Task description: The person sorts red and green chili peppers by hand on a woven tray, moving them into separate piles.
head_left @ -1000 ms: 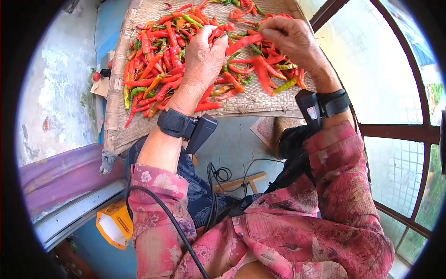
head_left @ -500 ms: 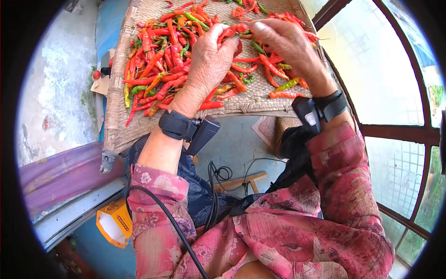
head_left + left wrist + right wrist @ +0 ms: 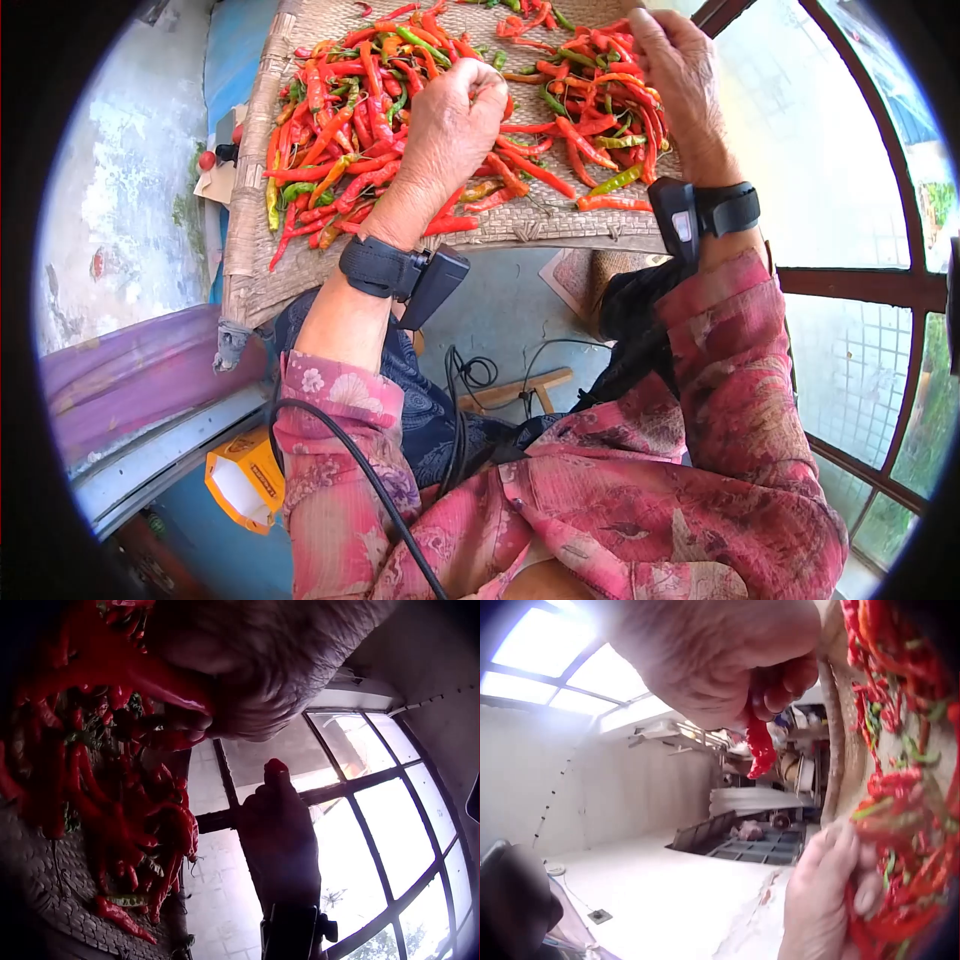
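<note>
Red chili peppers (image 3: 350, 120) with some green and yellowish ones lie in a large heap on the woven tray. My left hand (image 3: 452, 115) is over the heap's right side, fingers curled around a red chili pepper (image 3: 157, 679) that shows close to its fingers in the left wrist view. My right hand (image 3: 685, 85) is raised at the tray's right edge, beyond the smaller heap. It pinches a red chili (image 3: 760, 752) between thumb and fingers, its end hanging below them in the right wrist view. The fingers hide the rest of it.
The woven tray (image 3: 500, 235) has a raised rim and stands in front of the person's knees. A framed window (image 3: 850, 230) is close on the right, a wall (image 3: 120, 200) on the left. Below are cables (image 3: 470, 375), a wooden stool (image 3: 520, 390) and an orange box (image 3: 250, 480).
The hands met over a red chili half a second ago; now my right hand has moved right, away from the left, with a red chili. A red pepper has landed near the tray's front edge.
</note>
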The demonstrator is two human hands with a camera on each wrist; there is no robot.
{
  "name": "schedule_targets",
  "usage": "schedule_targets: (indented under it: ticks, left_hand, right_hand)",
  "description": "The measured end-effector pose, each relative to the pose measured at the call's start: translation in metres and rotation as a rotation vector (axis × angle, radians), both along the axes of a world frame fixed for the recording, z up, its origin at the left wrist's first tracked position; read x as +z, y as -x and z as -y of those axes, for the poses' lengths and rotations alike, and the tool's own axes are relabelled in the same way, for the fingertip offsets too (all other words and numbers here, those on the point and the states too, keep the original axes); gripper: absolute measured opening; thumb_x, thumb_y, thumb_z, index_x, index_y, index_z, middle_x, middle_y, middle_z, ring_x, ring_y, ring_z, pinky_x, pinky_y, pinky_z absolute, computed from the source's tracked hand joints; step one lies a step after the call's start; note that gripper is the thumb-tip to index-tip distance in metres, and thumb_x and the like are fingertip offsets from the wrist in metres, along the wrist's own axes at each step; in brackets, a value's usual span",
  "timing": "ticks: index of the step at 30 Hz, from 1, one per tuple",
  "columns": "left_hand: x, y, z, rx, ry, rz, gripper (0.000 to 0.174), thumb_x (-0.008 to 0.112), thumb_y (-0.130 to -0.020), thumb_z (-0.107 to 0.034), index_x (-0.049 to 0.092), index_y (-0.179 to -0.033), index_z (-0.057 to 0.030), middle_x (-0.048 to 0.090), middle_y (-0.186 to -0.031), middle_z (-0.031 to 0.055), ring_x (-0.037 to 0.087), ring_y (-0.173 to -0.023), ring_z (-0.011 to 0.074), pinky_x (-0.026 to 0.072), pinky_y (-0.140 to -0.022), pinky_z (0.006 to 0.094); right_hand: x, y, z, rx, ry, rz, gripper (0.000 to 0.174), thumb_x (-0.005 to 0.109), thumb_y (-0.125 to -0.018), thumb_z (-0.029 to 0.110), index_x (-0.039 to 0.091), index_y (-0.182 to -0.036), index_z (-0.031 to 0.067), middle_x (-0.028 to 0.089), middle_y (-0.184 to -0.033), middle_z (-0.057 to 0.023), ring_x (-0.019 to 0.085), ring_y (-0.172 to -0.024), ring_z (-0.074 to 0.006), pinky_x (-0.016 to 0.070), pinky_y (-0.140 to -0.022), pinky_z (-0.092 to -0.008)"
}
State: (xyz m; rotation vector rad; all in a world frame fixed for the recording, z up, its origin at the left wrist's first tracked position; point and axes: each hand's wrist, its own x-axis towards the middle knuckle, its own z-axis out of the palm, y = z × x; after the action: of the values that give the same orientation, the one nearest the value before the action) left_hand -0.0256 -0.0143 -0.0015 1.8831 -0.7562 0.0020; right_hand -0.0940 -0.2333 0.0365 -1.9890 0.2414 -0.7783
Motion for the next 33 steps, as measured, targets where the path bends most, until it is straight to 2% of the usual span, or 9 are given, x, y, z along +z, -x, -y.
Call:
schedule_targets:
  ticks: [4, 6, 8, 15, 22, 26, 28, 29, 33]
  left_hand:
    - [0.010, -0.002, -0.007, -0.002, 0.098, -0.214, 0.019, 0.055, -0.086, -0.019, 0.058, -0.083, -0.0008, 0.065, -0.069, 0.0082, 0.064, -0.067, 0.0168, 0.0488, -0.065, 0.0296]
    - [0.011, -0.002, -0.009, -0.019, 0.127, -0.220, 0.019, 0.054, -0.086, -0.019, 0.058, -0.084, -0.0005, 0.063, -0.068, 0.0061, 0.061, -0.065, 0.0126, 0.0479, -0.064, 0.0274]
    - [0.014, 0.001, -0.008, -0.059, 0.191, -0.289, 0.020, 0.054, -0.087, -0.020, 0.057, -0.086, -0.0002, 0.063, -0.068, 0.0062, 0.060, -0.065, 0.0119, 0.0477, -0.064, 0.0270]
    - [0.013, 0.003, -0.001, -0.068, 0.173, -0.246, 0.021, 0.055, -0.087, -0.020, 0.058, -0.088, 0.0004, 0.061, -0.070, 0.0048, 0.056, -0.066, 0.0096, 0.0470, -0.063, 0.0262]
    - [0.014, 0.002, -0.002, -0.070, 0.205, -0.279, 0.021, 0.058, -0.087, -0.021, 0.060, -0.089, 0.0003, 0.063, -0.072, 0.0048, 0.058, -0.065, 0.0102, 0.0479, -0.062, 0.0269]
    - [0.006, 0.001, 0.000, -0.075, 0.180, -0.175, 0.022, 0.058, -0.087, -0.022, 0.061, -0.089, 0.0004, 0.065, -0.073, 0.0069, 0.061, -0.066, 0.0116, 0.0483, -0.063, 0.0263]
    - [0.006, 0.000, -0.001, -0.080, 0.125, -0.189, 0.023, 0.057, -0.090, -0.025, 0.061, -0.096, -0.0028, 0.061, -0.075, 0.0008, 0.048, -0.060, 0.0034, 0.0392, -0.053, 0.0185]
    - [0.008, -0.002, -0.004, -0.043, 0.058, -0.176, 0.023, 0.057, -0.090, -0.025, 0.062, -0.096, -0.0028, 0.061, -0.074, 0.0006, 0.050, -0.061, 0.0032, 0.0401, -0.053, 0.0184]
    - [0.010, -0.006, -0.008, 0.014, 0.120, -0.215, 0.021, 0.057, -0.090, -0.023, 0.062, -0.095, -0.0036, 0.061, -0.074, 0.0003, 0.049, -0.060, 0.0023, 0.0408, -0.053, 0.0176]
  right_hand:
    - [-0.011, -0.004, 0.036, -0.205, 0.471, -0.117, 0.035, 0.060, -0.086, 0.035, 0.063, -0.093, 0.0010, 0.059, -0.073, -0.0097, 0.057, -0.065, -0.0167, 0.0472, -0.060, -0.0306]
    - [-0.015, 0.007, 0.027, -0.429, 1.023, -0.233, 0.034, 0.058, -0.086, 0.035, 0.064, -0.097, 0.0026, 0.061, -0.085, -0.0168, 0.060, -0.077, -0.0211, 0.0477, -0.067, -0.0317]
    - [-0.010, 0.008, 0.003, -0.383, 1.030, -0.201, 0.033, 0.058, -0.088, 0.032, 0.063, -0.103, 0.0039, 0.060, -0.092, -0.0174, 0.059, -0.086, -0.0232, 0.0470, -0.075, -0.0322]
    - [-0.021, 0.001, -0.077, 0.547, 0.167, -0.087, 0.024, 0.058, -0.087, 0.020, 0.059, -0.097, -0.0017, 0.064, -0.079, -0.0169, 0.064, -0.072, -0.0268, 0.0484, -0.065, -0.0363]
    - [-0.013, 0.002, -0.067, 0.411, 0.150, -0.111, 0.019, 0.061, -0.084, 0.017, 0.062, -0.093, 0.0001, 0.062, -0.073, -0.0167, 0.063, -0.063, -0.0258, 0.0493, -0.059, -0.0367]
    - [-0.009, 0.004, -0.046, 0.190, 0.482, -0.065, 0.015, 0.058, -0.084, 0.017, 0.062, -0.093, 0.0058, 0.062, -0.073, -0.0176, 0.062, -0.068, -0.0349, 0.0494, -0.060, -0.0405]
    - [-0.005, 0.006, -0.040, 0.120, 0.550, -0.022, 0.015, 0.057, -0.085, 0.019, 0.061, -0.093, 0.0067, 0.062, -0.073, -0.0174, 0.061, -0.068, -0.0357, 0.0491, -0.061, -0.0418]
    - [-0.007, 0.004, -0.031, 0.038, 0.579, -0.088, 0.017, 0.055, -0.089, 0.019, 0.062, -0.100, 0.0070, 0.063, -0.076, -0.0133, 0.064, -0.068, -0.0201, 0.0495, -0.063, -0.0311]
    - [-0.004, 0.003, 0.000, -0.272, 0.644, -0.214, 0.020, 0.055, -0.088, 0.023, 0.063, -0.099, 0.0089, 0.064, -0.079, -0.0163, 0.065, -0.073, -0.0295, 0.0501, -0.066, -0.0367]
